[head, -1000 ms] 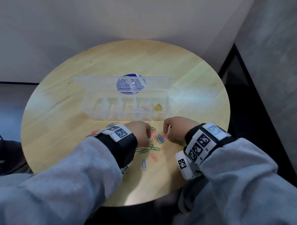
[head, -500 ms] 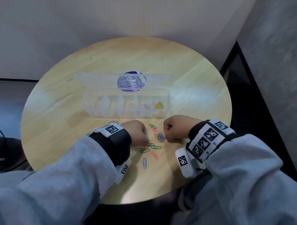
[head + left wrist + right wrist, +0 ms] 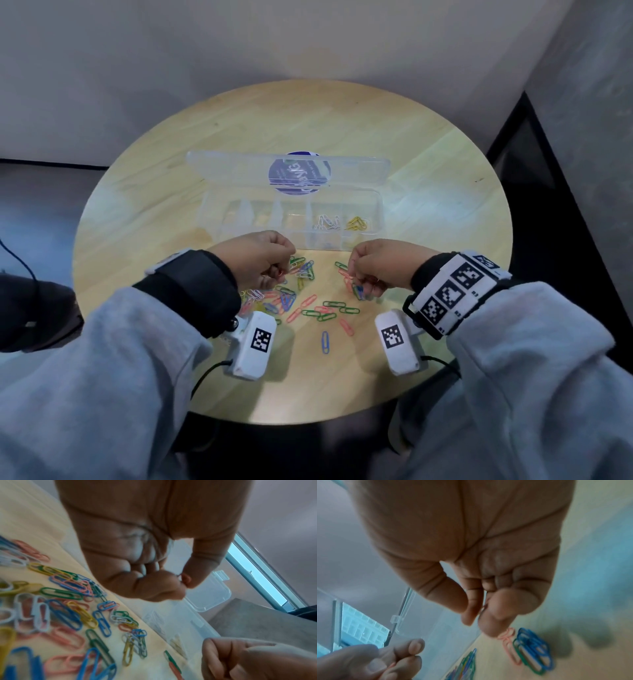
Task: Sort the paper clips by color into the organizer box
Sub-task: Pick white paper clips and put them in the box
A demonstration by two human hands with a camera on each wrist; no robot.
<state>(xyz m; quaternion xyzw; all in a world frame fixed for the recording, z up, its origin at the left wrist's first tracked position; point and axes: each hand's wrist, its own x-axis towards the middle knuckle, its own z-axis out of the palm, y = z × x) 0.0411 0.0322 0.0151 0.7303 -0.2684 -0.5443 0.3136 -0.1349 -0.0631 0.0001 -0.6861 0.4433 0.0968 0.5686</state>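
Note:
A clear organizer box [image 3: 378,209] stands open on the round table, with white clips [image 3: 327,222] and yellow clips [image 3: 356,223] in its two right compartments. Loose paper clips [image 3: 291,298] of several colors lie in front of it. My left hand [image 3: 281,272] hovers just over the pile's left part, fingers curled, pinching a pink clip [image 3: 392,664]; the left wrist view shows thumb and forefinger of this left hand [image 3: 181,580] pressed together. My right hand [image 3: 351,274] is over the pile's right side and pinches another pink clip [image 3: 485,605] between thumb and forefinger.
The wooden table [image 3: 342,130] ends in a curved edge close to my body. The box's lid [image 3: 239,171] with a blue round label [image 3: 299,173] lies back behind the compartments. A blue and green clip cluster [image 3: 532,650] lies under my right hand.
Both hands have lifted off the table and turned, each with a pink clip pinched. The part of the pile that my left hand covered now shows.

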